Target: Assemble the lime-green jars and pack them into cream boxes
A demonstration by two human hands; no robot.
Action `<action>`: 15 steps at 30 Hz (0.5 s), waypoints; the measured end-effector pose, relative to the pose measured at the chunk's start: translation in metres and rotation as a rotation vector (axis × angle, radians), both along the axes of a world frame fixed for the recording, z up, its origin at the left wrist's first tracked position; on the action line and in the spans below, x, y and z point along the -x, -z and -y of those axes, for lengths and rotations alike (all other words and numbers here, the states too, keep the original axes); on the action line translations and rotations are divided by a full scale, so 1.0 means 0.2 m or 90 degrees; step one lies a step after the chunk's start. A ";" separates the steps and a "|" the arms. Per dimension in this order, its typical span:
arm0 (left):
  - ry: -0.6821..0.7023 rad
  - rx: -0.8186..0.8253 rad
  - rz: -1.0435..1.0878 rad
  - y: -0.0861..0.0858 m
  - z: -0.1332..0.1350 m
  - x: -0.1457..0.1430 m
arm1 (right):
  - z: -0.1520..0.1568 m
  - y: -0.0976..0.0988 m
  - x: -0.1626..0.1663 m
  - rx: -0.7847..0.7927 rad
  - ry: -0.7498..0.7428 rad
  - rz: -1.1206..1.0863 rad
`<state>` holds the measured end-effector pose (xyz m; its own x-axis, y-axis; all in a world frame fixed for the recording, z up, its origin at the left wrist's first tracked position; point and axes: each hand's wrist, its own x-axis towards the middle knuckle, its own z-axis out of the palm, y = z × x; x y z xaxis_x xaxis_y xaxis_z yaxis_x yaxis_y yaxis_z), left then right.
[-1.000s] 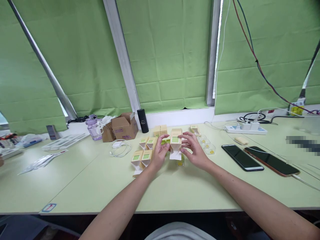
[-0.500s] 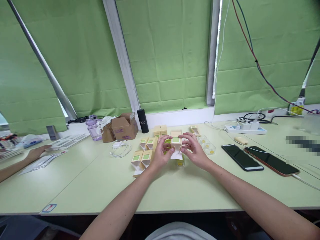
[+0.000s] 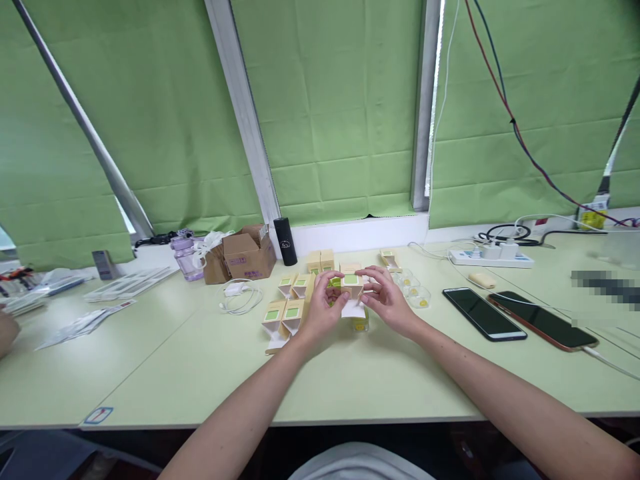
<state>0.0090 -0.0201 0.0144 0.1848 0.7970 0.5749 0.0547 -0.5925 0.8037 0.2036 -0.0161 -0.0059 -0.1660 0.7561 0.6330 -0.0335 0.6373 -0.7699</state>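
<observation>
Both hands hold one small cream paper box point(image 3: 352, 283) with a green panel, its white flap hanging down toward me. My left hand point(image 3: 324, 305) grips the left side between thumb and fingers. On the opposite side my right hand point(image 3: 389, 301) grips with thumb and fingertips. Below the flap a clear round container point(image 3: 361, 325) with something yellow inside stands on the table. Several similar boxes with open flaps point(image 3: 283, 314) are left of my left hand. Beyond my right hand lie clear round containers point(image 3: 421, 298) with yellow bits.
Two phones point(image 3: 484, 315) lie to the right, near a power strip point(image 3: 493, 259) with plugs. A cardboard box point(image 3: 249, 255), a black cylinder point(image 3: 285, 242), a purple bottle point(image 3: 187, 259) and a coiled white cable point(image 3: 241, 297) stand or lie at the back left. Another person's hand point(image 3: 7, 331) shows at the left edge.
The other person's hand has drawn back to the left edge, away from the papers. My hands and the box have barely moved.
</observation>
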 end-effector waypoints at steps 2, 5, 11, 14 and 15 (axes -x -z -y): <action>-0.005 0.001 0.000 0.00 0.00 0.00 | -0.01 0.01 0.00 0.003 -0.007 0.000; -0.007 0.006 0.002 0.01 -0.01 0.00 | -0.01 0.01 -0.01 0.008 -0.020 -0.006; -0.006 0.021 0.007 0.02 -0.02 0.00 | -0.02 0.01 -0.01 0.020 -0.050 -0.026; -0.011 0.022 0.001 0.02 -0.02 0.00 | -0.02 0.01 -0.01 0.029 -0.053 -0.030; -0.013 0.020 0.000 0.01 -0.01 0.00 | -0.02 0.01 -0.01 0.032 -0.052 -0.032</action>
